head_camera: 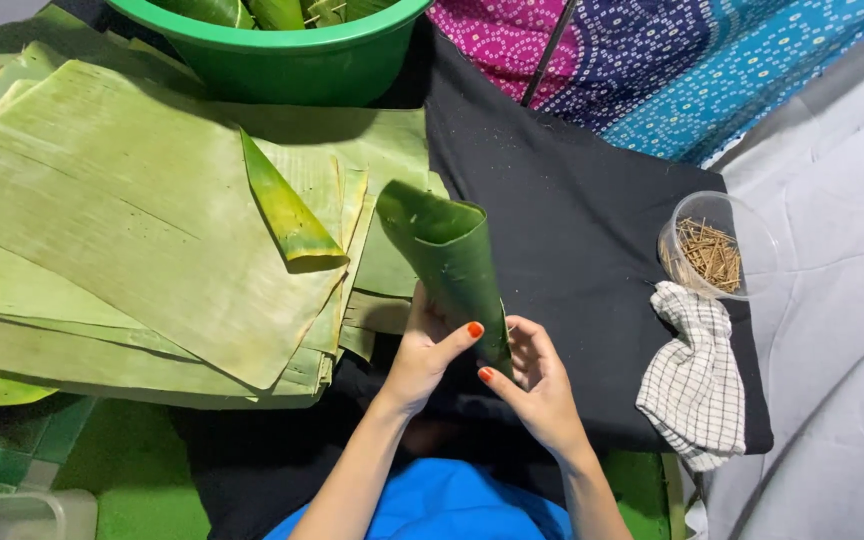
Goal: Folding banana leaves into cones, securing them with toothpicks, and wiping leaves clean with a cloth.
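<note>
Both hands grip a glossy dark-green banana-leaf cone [449,262], rolled smooth with its open mouth tilted up and away. The left hand [424,352] wraps the narrow lower end, thumb pressed across it; the right hand [537,378] closes on the same tip from the other side. Beside it lies a stack of flat, ribbed, pale-green banana leaves [122,220] bearing a smaller finished cone [289,215]. Matte black cloth [572,230] stretches bare toward a clear plastic cup of wooden picks [712,250] and a crumpled checked cloth [694,375].

Bare forearms, orange-red polished nails on left hand [422,355] and right hand [540,385], blue garment.
</note>
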